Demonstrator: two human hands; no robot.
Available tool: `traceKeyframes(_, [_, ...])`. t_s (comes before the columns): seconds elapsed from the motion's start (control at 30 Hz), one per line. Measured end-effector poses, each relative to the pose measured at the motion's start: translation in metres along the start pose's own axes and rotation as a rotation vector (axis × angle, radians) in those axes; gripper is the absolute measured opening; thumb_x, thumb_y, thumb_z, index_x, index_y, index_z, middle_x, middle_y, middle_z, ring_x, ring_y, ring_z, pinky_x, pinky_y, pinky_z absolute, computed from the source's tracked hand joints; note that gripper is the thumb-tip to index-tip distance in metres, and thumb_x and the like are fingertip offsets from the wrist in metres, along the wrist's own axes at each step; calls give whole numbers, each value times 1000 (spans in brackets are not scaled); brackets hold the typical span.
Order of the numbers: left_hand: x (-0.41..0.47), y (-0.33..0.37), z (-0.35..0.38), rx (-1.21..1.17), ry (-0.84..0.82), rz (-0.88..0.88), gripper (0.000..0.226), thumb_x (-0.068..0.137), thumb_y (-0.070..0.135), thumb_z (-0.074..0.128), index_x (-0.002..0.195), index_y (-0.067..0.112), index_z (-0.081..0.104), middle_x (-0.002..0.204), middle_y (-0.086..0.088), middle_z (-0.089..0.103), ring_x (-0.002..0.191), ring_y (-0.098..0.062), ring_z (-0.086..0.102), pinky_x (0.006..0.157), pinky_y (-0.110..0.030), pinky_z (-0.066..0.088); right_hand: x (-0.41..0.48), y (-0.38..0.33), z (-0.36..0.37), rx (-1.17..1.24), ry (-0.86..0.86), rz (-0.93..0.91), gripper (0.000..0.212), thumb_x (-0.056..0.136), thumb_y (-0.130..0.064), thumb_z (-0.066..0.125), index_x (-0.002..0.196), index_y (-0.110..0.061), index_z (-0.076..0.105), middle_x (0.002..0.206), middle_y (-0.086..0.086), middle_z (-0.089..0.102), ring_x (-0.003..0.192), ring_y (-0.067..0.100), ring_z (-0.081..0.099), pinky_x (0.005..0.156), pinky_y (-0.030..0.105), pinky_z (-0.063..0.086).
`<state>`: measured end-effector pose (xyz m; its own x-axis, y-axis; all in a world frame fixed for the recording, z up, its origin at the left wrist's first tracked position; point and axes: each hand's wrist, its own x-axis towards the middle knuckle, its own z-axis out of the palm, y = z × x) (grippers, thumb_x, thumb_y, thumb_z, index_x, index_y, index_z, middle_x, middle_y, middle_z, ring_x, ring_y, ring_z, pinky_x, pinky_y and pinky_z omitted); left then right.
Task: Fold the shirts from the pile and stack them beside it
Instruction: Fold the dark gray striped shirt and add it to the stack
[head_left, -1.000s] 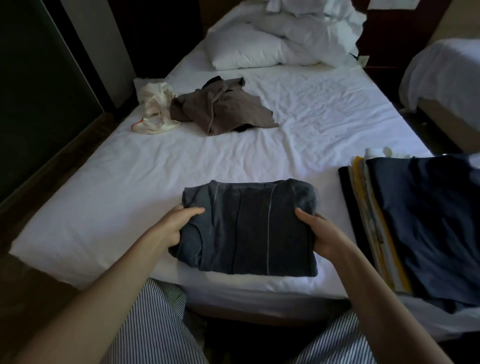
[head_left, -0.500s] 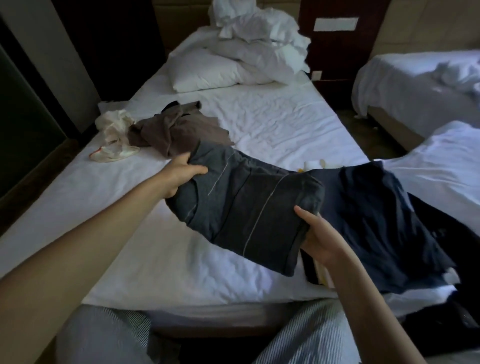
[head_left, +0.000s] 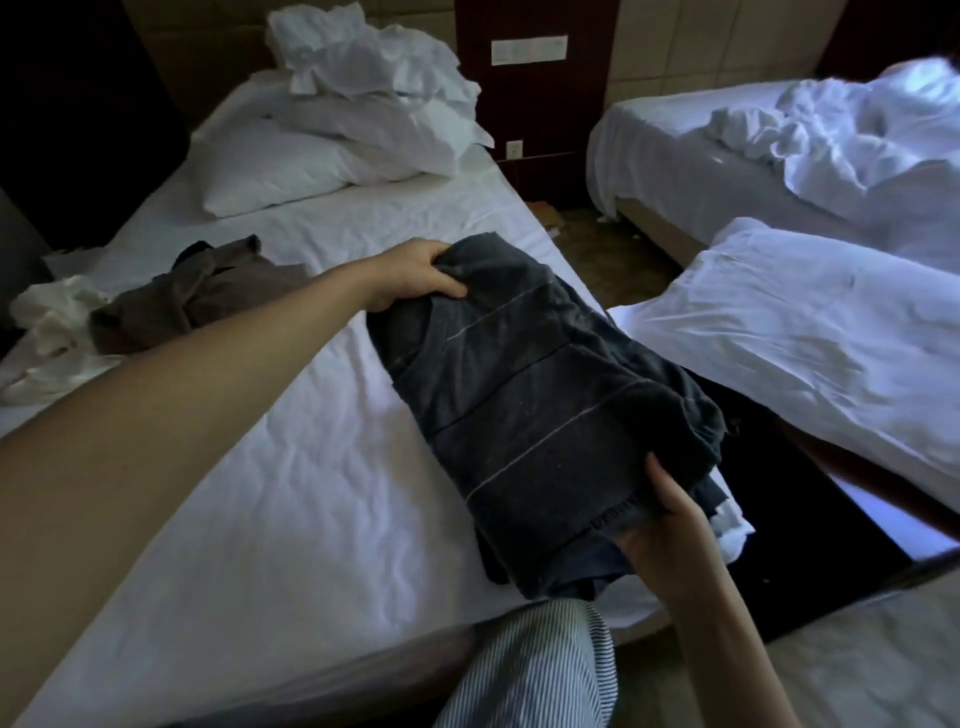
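A folded dark grey shirt with thin pale stripes (head_left: 524, 395) lies over the stack of folded clothes (head_left: 587, 571) at the right edge of the bed (head_left: 291, 499). My left hand (head_left: 415, 278) grips its far end, fingers curled round the cloth. At the near end, my right hand (head_left: 660, 525) holds the hem, thumb on top. Only a dark blue edge of the stack shows beneath the shirt. A crumpled brown shirt (head_left: 192, 301) lies unfolded at the left side of the bed, with a cream garment (head_left: 52, 322) beside it.
White pillows (head_left: 322, 150) and bunched bedding sit at the head of the bed. A white pillow (head_left: 810, 343) lies to the right, above a dark surface (head_left: 810, 551). A second bed (head_left: 779, 150) stands beyond the floor gap. My striped trouser knee (head_left: 530, 670) is near the bed's edge.
Both hands lifted the folded grey shirt from the middle of the bed and carried it right onto the stack. The view has swung right.
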<state>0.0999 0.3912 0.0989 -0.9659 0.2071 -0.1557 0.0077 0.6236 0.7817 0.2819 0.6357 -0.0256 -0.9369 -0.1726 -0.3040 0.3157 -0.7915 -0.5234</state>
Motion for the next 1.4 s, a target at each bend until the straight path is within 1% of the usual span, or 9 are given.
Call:
traceKeyframes(0.13, [51, 27, 47, 21, -113, -8, 22, 86, 9, 65, 107, 13, 60, 103, -5, 62, 93, -22, 60, 82, -33, 49, 1, -17, -29, 26, 150, -84, 85, 38, -28, 94, 117, -11, 65, 107, 10, 71, 90, 25, 70, 59, 36, 57])
traceKeyframes(0.27, [88, -2, 102, 341, -104, -100, 47, 88, 19, 64, 130, 7, 48, 118, -15, 55, 108, -33, 54, 82, -35, 43, 9, -8, -65, -147, 451, 1, 49, 94, -22, 51, 142, -17, 38, 114, 9, 66, 98, 27, 64, 61, 39, 53])
traceKeyframes(0.37, [93, -37, 136, 624, 78, -137, 64, 93, 25, 53, 147, 16, 19, 144, -16, 31, 129, -38, 32, 101, -46, 28, 9, -3, -76, -396, 589, -32, 53, 96, -27, 50, 144, -28, 27, 138, 5, 46, 121, 28, 48, 74, 44, 52])
traceKeyframes(0.5, [74, -44, 161, 640, 239, 80, 60, 97, 32, 41, 150, 22, 15, 159, -9, 6, 143, -33, 7, 112, -48, 12, 5, -12, -42, -952, 898, -499, 78, 88, -35, 60, 146, -12, 14, 148, 14, 27, 135, 29, 31, 111, 45, 28])
traceKeyframes(0.6, [56, -38, 173, 621, 191, 220, 56, 99, 41, 34, 150, 33, 15, 160, -4, 1, 146, -31, -1, 113, -51, 5, 26, -11, -13, -1640, 850, -808, 66, 82, -44, 44, 138, -9, 41, 145, 17, 37, 138, 39, 24, 111, 50, 11])
traceKeyframes(0.7, [51, -34, 185, 700, 72, 341, 58, 93, 57, 23, 148, 45, 12, 161, 2, -5, 145, -33, -11, 114, -57, -2, 61, -11, -7, -2004, 601, -608, 56, 92, -49, 35, 143, -25, 37, 154, 8, 27, 142, 44, -1, 110, 49, -10])
traceKeyframes(0.83, [71, -46, 191, 800, -36, 404, 52, 95, 61, 20, 145, 52, 7, 160, 10, -8, 144, -35, -16, 110, -65, -8, 85, -8, -45, -2124, 639, -342, 61, 91, -61, 24, 148, -38, 21, 159, 1, 7, 141, 45, -10, 108, 58, -9])
traceKeyframes(0.97, [99, -68, 200, 870, -109, 357, 51, 95, 62, 16, 141, 58, -5, 158, 14, -12, 144, -35, -17, 107, -67, -13, 105, 1, -66, -2127, 646, -365, 65, 85, -62, 17, 143, -40, 33, 156, 4, 23, 137, 49, 17, 103, 58, 5])
traceKeyframes(1.4, [125, -79, 207, 858, -108, 358, 54, 93, 65, 10, 143, 54, -6, 159, 14, -8, 146, -28, -11, 111, -62, -9, 127, 4, -63, -2110, 734, -314, 75, 75, -65, -4, 146, -47, 13, 160, -2, 2, 141, 40, 9, 105, 55, -3])
